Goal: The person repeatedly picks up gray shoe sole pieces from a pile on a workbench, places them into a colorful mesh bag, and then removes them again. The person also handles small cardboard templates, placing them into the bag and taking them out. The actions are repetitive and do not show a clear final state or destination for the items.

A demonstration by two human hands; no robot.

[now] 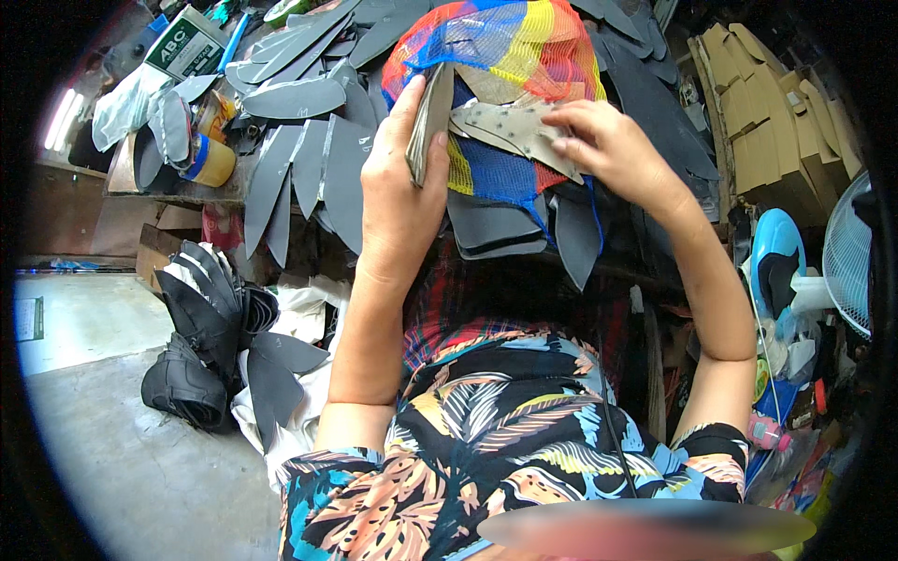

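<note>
My left hand (398, 182) is closed round a stack of thin grey-beige cut pieces (431, 123), held upright on edge with the thumb on one side. My right hand (613, 151) has its thumb and fingers bent at the right end of a flat beige cut piece (513, 125) marked with dark dots. That piece lies tilted across the opening of a mesh bag (486, 39) in red, yellow and blue. More beige pieces show inside the net. Dark grey sole-shaped sheets (496, 224) lie under the bag.
Many grey sole-shaped sheets (295, 98) cover the bench. Left stand a yellow jar (211, 163) and a green-white box (187, 44). Bundled black pieces (192, 374) sit below left. A fan (851, 257) and stacked cardboard pieces (776, 107) are at right.
</note>
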